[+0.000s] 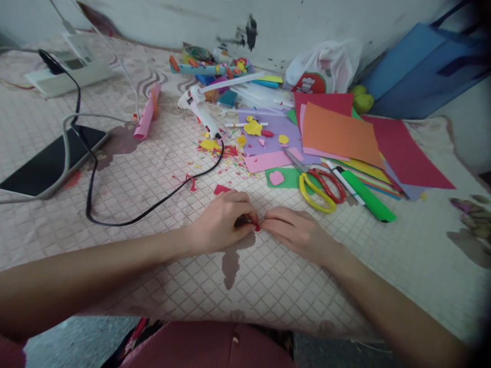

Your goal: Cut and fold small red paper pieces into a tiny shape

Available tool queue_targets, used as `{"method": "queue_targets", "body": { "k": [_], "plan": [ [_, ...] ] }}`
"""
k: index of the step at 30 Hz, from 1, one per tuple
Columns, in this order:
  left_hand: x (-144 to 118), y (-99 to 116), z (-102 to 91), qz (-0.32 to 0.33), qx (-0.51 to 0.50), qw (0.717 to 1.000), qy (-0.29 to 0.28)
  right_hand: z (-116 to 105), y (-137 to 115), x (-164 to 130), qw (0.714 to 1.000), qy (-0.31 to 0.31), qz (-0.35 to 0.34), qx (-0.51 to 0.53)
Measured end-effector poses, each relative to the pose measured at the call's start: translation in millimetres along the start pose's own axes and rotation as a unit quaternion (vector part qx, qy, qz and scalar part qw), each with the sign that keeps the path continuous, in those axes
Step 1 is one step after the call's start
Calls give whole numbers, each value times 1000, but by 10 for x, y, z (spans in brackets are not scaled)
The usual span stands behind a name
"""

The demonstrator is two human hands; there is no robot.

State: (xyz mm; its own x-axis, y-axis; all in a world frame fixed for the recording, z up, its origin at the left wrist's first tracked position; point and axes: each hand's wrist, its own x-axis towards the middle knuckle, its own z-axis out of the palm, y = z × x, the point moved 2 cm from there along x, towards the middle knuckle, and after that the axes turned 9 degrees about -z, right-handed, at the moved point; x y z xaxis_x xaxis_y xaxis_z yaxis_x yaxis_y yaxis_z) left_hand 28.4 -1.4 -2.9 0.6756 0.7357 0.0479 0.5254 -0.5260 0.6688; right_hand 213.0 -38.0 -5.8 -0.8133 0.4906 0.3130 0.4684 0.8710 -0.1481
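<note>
Both hands met at the near middle of the quilted cloth, the left hand and the right hand each pinching one side of a tiny red scrap between fingertips. The scrap looked like thin craft foam or paper, though most of it was hidden, so it would likely be feather-light, soft and easily torn, best held by its edges. Scissors lay just beyond the right hand.

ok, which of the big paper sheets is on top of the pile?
The orange sheet. It lies uncovered over the red sheet and the pink sheet, whose edges show from under it; the purple sheet sits lower, strewn with cut-outs.
</note>
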Motion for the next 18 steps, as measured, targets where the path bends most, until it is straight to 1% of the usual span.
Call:
{"method": "queue_targets", "body": {
  "k": [18],
  "plan": [
    [6, -2, 9, 3, 4, 1000, 13, 7, -10, 9, 1000, -2, -12, -20]
  ]
}}
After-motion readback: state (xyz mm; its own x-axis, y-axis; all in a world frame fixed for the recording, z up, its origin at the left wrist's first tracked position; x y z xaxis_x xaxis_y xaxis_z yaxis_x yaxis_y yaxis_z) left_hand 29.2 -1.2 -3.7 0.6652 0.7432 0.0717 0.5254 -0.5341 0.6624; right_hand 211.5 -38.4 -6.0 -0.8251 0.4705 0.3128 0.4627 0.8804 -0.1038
